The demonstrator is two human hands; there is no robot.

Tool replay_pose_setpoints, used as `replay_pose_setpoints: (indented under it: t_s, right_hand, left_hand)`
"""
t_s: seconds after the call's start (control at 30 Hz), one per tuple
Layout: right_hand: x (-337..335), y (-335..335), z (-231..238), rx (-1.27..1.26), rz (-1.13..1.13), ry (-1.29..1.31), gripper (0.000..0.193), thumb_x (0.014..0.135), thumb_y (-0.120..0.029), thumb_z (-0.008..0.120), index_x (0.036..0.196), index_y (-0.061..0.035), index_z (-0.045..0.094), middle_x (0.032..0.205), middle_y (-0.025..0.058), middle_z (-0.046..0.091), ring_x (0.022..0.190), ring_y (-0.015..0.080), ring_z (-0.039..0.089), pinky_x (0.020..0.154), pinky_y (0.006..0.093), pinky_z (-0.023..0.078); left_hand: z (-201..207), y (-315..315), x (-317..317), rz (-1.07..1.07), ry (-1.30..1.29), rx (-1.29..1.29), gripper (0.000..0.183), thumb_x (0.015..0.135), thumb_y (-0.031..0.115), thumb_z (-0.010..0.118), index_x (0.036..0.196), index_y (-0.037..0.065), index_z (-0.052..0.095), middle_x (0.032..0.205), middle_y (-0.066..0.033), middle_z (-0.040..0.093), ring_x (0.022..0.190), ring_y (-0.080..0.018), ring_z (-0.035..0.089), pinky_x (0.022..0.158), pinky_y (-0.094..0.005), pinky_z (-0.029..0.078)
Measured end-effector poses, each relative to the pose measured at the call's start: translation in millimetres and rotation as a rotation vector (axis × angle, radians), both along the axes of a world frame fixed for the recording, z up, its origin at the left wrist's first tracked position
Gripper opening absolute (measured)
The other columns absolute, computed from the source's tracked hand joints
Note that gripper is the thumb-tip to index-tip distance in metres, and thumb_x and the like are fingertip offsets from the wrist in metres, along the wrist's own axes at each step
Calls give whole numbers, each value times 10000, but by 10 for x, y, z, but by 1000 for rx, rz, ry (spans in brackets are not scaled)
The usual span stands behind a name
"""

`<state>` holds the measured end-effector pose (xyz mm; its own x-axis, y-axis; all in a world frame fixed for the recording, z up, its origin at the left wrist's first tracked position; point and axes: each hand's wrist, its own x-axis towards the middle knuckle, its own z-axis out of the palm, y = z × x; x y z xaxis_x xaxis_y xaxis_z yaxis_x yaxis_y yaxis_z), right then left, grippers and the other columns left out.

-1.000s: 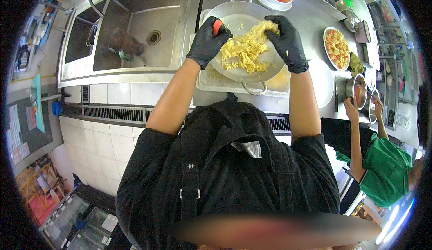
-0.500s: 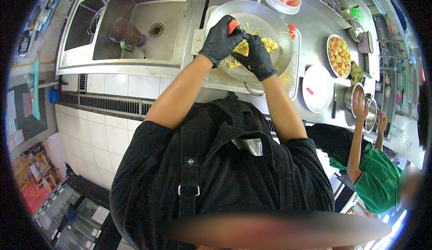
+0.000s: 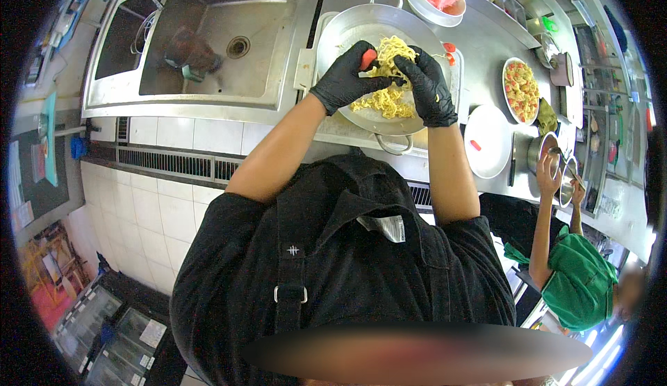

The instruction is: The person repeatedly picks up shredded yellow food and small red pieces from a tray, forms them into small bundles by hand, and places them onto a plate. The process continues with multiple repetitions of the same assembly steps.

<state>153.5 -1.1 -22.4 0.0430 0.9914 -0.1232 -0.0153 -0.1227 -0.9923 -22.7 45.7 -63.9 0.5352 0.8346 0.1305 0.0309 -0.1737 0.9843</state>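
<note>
A wide round metal pan point(image 3: 340, 35) with loop handles sits in front of me, with yellow noodles point(image 3: 389, 104) lying in it. In black gloves, both hands work over the pan. My left hand point(image 3: 342, 80) is closed on a short orange-red food piece point(image 3: 368, 59), its exact kind unclear, while its fingers reach toward the noodles. Facing it, my right hand point(image 3: 427, 91) has its fingers closed around a raised tangle of noodles point(image 3: 393, 54). The tangle bridges the gap between the two hands. Gloves hide some of the fingertips.
A steel sink point(image 3: 260, 73) is on the left. To the right are a white plate point(image 3: 488, 150) with a red piece, an oval dish of noodles and red bits point(image 3: 521, 91), and a co-worker in green point(image 3: 580, 278) handling metal pots point(image 3: 533, 157). Stacked white bowls point(image 3: 457, 19) stand behind.
My hands have drawn apart, the right one moving right. Noodles now show as a lifted tangle between them. In the pan, the lower noodle heap is more exposed.
</note>
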Motion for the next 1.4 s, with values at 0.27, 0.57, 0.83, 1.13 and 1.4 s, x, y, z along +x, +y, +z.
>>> replay_pose_setpoints:
  t_s: [0.27, 0.57, 0.83, 1.13, 1.4]
  right_hand:
    - [464, -6, 79, -12, 70, -537, 300, 835, -206, 678, 1021, 20, 613, 805, 87, 646, 675, 132, 598, 611, 281, 486]
    - [650, -85, 377, 218, -286, -240, 182, 817, -119, 685, 960, -17, 639, 844, 47, 670, 742, 123, 605, 681, 273, 472]
    - [569, -115, 988, 315, -198, -454, 206, 858, -103, 663, 1042, -9, 654, 946, 41, 684, 866, 104, 607, 819, 256, 474]
    - [499, 19, 974, 396, -195, -61, 269, 897, -126, 618, 1150, -35, 613, 1015, 52, 669, 870, 110, 616, 777, 271, 498]
    - [268, -86, -16, 614, 214, -517, 552, 846, -130, 605, 1355, -13, 427, 1326, 116, 514, 1253, 218, 449, 1091, 371, 323]
  left_hand:
    - [77, 165, -162, 80, 146, 26, 329, 719, 146, 730, 954, 42, 523, 814, -61, 558, 772, -159, 539, 734, -304, 462]
    - [80, 288, -263, 44, 387, 117, 316, 768, 187, 723, 970, 61, 517, 908, -108, 620, 858, -234, 610, 782, -346, 475]
    - [87, 217, -256, 31, 652, 297, 383, 769, 260, 702, 1024, 55, 503, 990, -188, 640, 976, -372, 617, 812, -420, 488]
    - [791, 61, -328, 126, 513, 285, 192, 912, 214, 586, 1002, 52, 535, 939, -130, 662, 843, -299, 660, 681, -382, 514]
    - [681, -163, 175, 6, -293, -534, 272, 893, 131, 608, 1140, 26, 567, 1032, -71, 634, 924, -181, 625, 823, -324, 514]
